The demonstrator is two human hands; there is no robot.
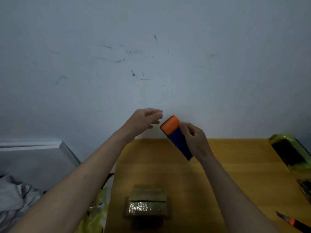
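so r hand [195, 137] grips box [176, 137] tilted; l hand [144, 121] prob. loose, apart.

On my feed, a tape-wrapped brown parcel [146, 206] sat on the wooden table [235, 174]. A green-wrapped dark bundle [291, 152] lay far right, and a utility knife [292, 222] near the right edge. The wall [134, 64] was scuffed.

Box [175, 137]: blue with an orange end, tilted, held above the far edge of the surface [210, 179] by the right hand [195, 140], whose fingers are curled round the blue part.
Left hand [144, 121]: raised just beside the orange end, fingers loosely curled, nothing held.
Parcel [146, 204]: taped, laid on the near surface.
Bundle [289, 152]: dark, wrapped in green film, laid at the right edge.
Cutter [292, 221]: orange-marked, seen at the near right.
Wall [151, 64]: pale, marked with dark scuffs.
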